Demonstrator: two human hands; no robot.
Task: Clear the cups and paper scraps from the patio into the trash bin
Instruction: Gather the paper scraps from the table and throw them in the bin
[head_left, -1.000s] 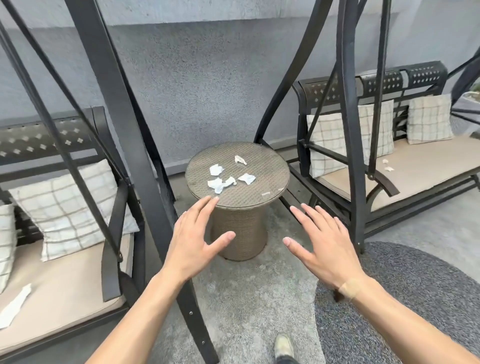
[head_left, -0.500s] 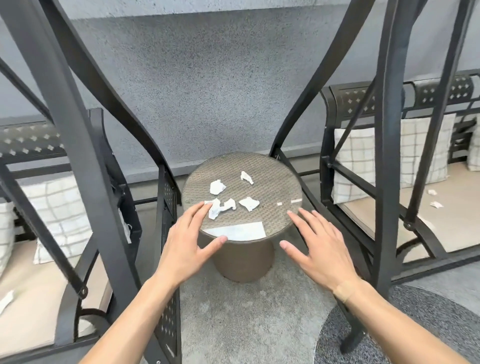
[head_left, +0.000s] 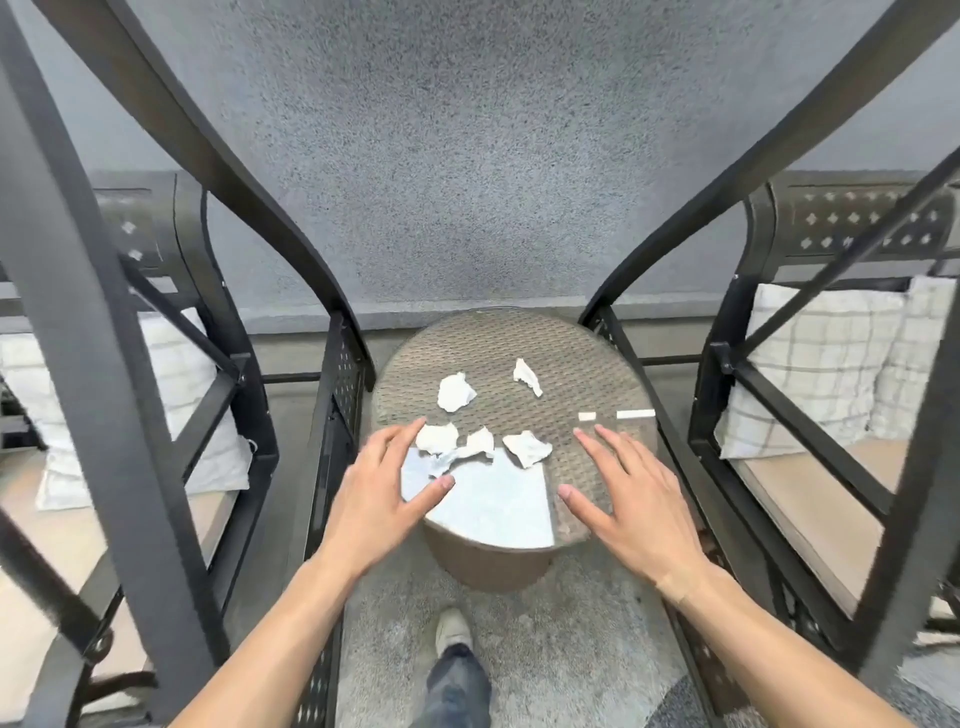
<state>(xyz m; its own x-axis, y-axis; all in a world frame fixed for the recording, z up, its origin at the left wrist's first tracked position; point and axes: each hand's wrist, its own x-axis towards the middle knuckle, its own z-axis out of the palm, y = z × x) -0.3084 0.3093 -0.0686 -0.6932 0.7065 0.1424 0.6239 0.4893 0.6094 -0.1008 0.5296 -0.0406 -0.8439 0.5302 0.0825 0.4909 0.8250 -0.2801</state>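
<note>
Your left hand (head_left: 382, 486) and right hand (head_left: 626, 499) hover spread, empty; sweeping carelessly could scatter the crumpled white paper scraps (head_left: 525, 448) off the round glass-topped wicker table (head_left: 582, 353).

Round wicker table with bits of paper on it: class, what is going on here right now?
A person stands at the round wicker table between two bench swings, both hands open over its near edge. The left hand reaches toward the torn paper scraps near the middle; the right hand hovers beside them. Nothing is picked up yet, and no cups or trash bin are in view.
</note>
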